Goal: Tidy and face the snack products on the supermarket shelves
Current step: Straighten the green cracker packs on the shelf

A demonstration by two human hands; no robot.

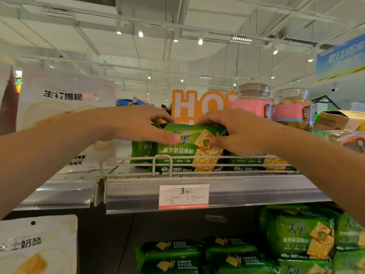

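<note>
Gripping one green cracker pack [187, 147] from both ends, left hand [136, 125] and right hand [235, 131] curled round it, two lidded jars [252, 101] just beyond the right hand.

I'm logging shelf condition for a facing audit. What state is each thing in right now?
Green cracker pack: upright on the top shelf, label forward, held by both hands.
Left hand: grips the pack's left end.
Right hand: grips the pack's right end.
Two plastic jars: upright, lids on.
Price tag: seated in the shelf rail.
</note>
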